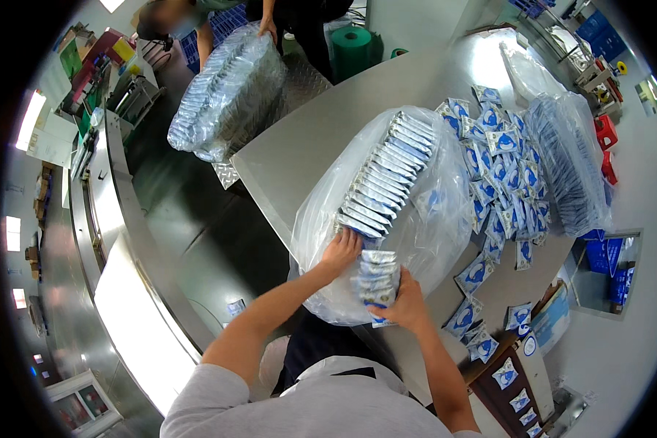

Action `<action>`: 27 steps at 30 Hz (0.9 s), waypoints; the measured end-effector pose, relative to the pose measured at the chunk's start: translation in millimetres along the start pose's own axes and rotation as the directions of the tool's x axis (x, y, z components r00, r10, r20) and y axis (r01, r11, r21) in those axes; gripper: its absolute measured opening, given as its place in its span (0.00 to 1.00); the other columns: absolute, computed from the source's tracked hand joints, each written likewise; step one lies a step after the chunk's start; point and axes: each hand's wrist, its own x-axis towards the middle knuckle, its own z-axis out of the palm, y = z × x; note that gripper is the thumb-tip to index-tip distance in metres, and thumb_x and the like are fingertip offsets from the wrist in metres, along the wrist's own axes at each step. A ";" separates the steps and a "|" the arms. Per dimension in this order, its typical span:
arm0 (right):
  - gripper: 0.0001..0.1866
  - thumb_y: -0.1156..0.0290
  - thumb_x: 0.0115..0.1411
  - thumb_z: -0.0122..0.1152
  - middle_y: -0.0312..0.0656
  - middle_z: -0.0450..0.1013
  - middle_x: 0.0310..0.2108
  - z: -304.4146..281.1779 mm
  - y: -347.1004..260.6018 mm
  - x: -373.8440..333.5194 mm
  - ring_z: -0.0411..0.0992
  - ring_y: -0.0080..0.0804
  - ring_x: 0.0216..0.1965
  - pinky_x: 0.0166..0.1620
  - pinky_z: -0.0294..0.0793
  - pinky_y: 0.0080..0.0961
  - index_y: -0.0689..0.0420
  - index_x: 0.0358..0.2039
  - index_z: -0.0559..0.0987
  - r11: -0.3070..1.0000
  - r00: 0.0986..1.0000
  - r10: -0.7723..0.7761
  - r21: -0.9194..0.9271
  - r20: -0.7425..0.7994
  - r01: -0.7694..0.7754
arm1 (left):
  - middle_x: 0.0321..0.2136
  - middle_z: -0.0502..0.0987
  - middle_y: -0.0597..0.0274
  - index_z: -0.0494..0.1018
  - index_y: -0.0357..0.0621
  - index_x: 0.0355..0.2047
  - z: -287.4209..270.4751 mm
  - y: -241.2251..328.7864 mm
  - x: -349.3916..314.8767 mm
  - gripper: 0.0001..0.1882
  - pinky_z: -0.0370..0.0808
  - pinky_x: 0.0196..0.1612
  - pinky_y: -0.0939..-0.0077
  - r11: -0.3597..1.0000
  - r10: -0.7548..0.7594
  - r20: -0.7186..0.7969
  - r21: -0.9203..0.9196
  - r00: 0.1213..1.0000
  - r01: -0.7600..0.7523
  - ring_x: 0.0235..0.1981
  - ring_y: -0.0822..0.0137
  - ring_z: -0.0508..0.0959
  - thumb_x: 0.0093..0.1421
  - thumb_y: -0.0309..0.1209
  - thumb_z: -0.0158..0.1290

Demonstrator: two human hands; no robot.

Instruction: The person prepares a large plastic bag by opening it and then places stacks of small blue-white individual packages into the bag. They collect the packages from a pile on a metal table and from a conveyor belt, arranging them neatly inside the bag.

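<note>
A long row of small white and blue sachets [388,171] stands on edge in a large clear plastic bag [315,208], spread open on the steel table [274,175]. My left hand [342,252] is closed on the near end of this row, its fingertips partly hidden by the sachets. In my right hand [409,305] is a short stack of sachets [378,276], gripped from its right side just short of the row. A big heap of loose sachets [500,175] lies to the right of the bag.
At the table's right edge stands a filled clear bag of sachets [568,164]. Several sachets ride on a brown conveyor belt [507,394] at lower right. Across the table's far left corner, another person handles a packed bag [230,95]. One sachet [235,307] lies on the floor.
</note>
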 end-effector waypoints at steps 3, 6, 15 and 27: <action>0.51 0.52 0.30 0.75 0.49 0.67 0.50 20.5 22.5 -6.0 0.67 0.45 0.51 0.54 0.61 0.38 0.62 0.53 0.62 0.873 0.992 -0.126 -0.473 0.015 0.118 | 0.35 0.77 0.50 0.70 0.38 0.38 -37.5 -22.8 27.2 0.14 0.76 0.36 0.66 0.960 0.132 0.336 -0.279 0.932 -0.035 0.40 0.54 0.78 0.54 0.34 0.50; 0.52 0.50 0.29 0.74 0.48 0.68 0.45 27.6 4.0 14.4 0.67 0.42 0.50 0.53 0.59 0.39 0.63 0.54 0.62 0.755 0.964 -0.192 -0.600 0.185 0.265 | 0.28 0.78 0.54 0.71 0.42 0.31 -38.8 -45.3 49.8 0.08 0.76 0.29 0.65 0.907 0.260 0.288 -0.401 0.922 -0.131 0.30 0.57 0.80 0.52 0.32 0.52; 0.42 0.55 0.35 0.71 0.43 0.67 0.40 83.6 38.4 104.8 0.65 0.38 0.44 0.51 0.59 0.36 0.59 0.51 0.66 0.573 0.957 -0.290 -0.803 -0.014 0.162 | 0.52 0.65 0.42 0.61 0.38 0.54 -103.8 -58.3 -1.9 0.34 0.63 0.56 0.59 0.488 -0.805 -0.175 -0.738 0.566 0.466 0.55 0.46 0.64 0.45 0.23 0.60; 0.32 0.70 0.56 0.51 0.50 0.43 0.67 107.0 39.6 111.7 0.41 0.51 0.67 0.64 0.37 0.60 0.54 0.63 0.57 0.577 0.940 -0.306 -0.815 -0.153 0.056 | 0.25 0.74 0.65 0.73 0.32 0.35 -37.9 37.1 -158.2 0.14 0.69 0.29 0.77 -0.664 -0.513 0.839 -0.520 0.178 0.537 0.25 0.72 0.73 0.45 0.23 0.54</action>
